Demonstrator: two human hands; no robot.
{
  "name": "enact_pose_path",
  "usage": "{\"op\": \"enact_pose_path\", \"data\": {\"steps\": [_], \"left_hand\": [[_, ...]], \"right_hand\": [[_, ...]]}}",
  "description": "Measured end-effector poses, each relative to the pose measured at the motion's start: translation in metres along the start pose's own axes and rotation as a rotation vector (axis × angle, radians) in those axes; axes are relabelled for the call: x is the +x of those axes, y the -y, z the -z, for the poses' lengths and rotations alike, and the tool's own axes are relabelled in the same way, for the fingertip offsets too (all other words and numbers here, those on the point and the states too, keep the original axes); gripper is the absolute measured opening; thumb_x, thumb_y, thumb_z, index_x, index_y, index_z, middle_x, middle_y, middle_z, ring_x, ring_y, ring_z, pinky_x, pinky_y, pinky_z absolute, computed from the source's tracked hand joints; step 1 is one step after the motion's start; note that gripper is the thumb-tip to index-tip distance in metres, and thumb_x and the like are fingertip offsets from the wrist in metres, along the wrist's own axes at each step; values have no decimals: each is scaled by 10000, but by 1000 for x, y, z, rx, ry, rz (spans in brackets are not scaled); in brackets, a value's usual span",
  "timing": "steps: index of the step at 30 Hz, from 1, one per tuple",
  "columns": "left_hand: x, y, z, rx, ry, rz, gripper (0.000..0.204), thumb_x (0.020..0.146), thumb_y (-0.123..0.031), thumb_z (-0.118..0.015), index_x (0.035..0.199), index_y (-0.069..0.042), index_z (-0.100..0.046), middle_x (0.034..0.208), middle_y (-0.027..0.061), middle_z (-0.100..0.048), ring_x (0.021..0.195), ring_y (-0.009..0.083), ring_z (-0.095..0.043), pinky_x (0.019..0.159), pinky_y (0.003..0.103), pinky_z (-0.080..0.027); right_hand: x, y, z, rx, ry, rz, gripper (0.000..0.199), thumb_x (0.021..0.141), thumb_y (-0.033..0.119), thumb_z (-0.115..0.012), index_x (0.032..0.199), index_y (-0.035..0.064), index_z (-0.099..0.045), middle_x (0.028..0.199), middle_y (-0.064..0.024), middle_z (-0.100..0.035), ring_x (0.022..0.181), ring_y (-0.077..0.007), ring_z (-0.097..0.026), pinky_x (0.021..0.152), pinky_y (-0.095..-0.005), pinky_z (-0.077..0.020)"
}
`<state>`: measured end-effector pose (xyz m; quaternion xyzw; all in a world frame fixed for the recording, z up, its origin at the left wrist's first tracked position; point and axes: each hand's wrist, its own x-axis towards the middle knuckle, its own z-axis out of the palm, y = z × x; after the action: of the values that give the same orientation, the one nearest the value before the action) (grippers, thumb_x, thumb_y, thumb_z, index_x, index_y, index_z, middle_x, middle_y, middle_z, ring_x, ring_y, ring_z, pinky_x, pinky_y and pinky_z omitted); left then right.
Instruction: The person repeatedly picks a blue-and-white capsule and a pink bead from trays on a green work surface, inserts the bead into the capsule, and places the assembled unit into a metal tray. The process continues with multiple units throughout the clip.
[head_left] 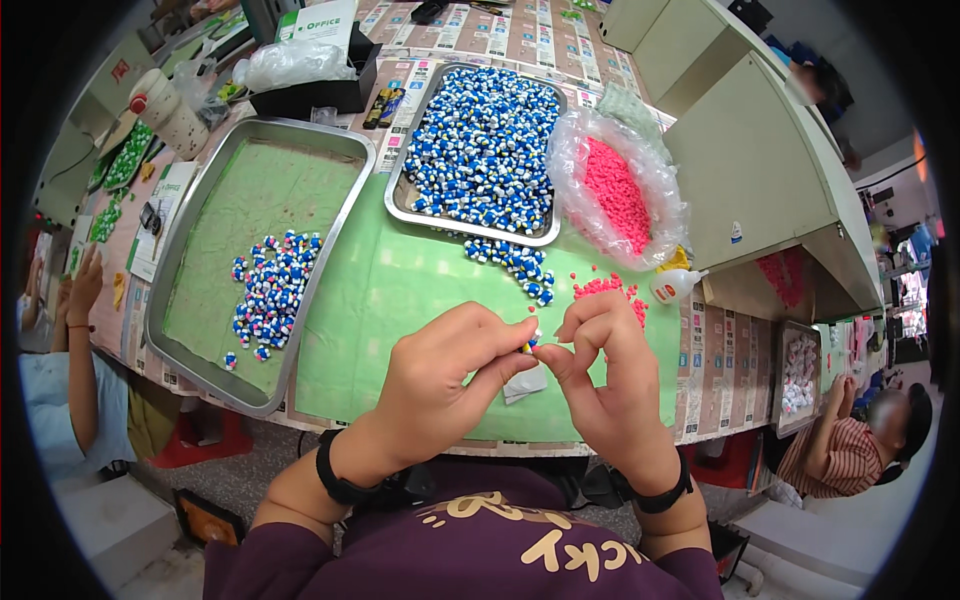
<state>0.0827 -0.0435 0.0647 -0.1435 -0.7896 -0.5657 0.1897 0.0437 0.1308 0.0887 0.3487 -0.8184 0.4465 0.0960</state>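
Observation:
Between the thumb and forefinger of my left hand (440,365) is a small blue, white and yellow piece (529,347), mostly covered by the fingertips. My right hand (612,385) is closed in a pinch right beside that piece; whatever its fingertips hold is too small to make out. Loose blue-and-white pieces (515,262) lie on the green mat (390,300) beyond my hands. To their right sits a small heap of pink bits (605,287). A small white pad (525,384) lies under my hands.
At left, a metal tray (160,290) holds blue-and-white pieces with pink spots. Another metal tray (398,200), full of blue-and-white pieces, stands at the back. A plastic bag (660,215) of pink bits and a white squeeze bottle (676,286) are at right. Other people sit at both sides.

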Motion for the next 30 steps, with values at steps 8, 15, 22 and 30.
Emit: {"op": "enact_pose_path", "data": {"steps": [8,15,22,30], "left_hand": [[6,-1,11,-176,92,70,263,784,39,-732,1039,-19,-707,841,77,-646,711,136,-626,613,242,-526],[-2,23,62,-146,-240,228,193,846,46,-661,1035,6,-665,944,43,-590,807,100,-615,696,217,-527],[-26,49,120,368,-450,306,132,868,5,-657,999,23,-648,879,23,-576,777,75,-587,670,194,-489],[-41,65,155,753,-289,529,220,862,-65,-665,1060,30,-639,894,66,-623,703,94,-555,641,252,-471]], "right_hand": [[-1,-8,10,181,-3,-117,358,750,3,-779,833,73,-438,820,-68,-526,760,-199,-522,710,-319,-423],[1,-36,27,149,-29,-358,264,803,-24,-717,835,34,-461,801,-58,-550,758,-150,-549,707,-298,-469],[-10,-80,5,-25,185,-378,135,811,-36,-614,873,17,-507,799,-115,-595,749,-272,-606,671,-355,-475],[2,-90,-21,-229,267,-235,153,762,-41,-605,882,21,-531,834,-150,-589,835,-352,-589,707,-441,-455]]}}
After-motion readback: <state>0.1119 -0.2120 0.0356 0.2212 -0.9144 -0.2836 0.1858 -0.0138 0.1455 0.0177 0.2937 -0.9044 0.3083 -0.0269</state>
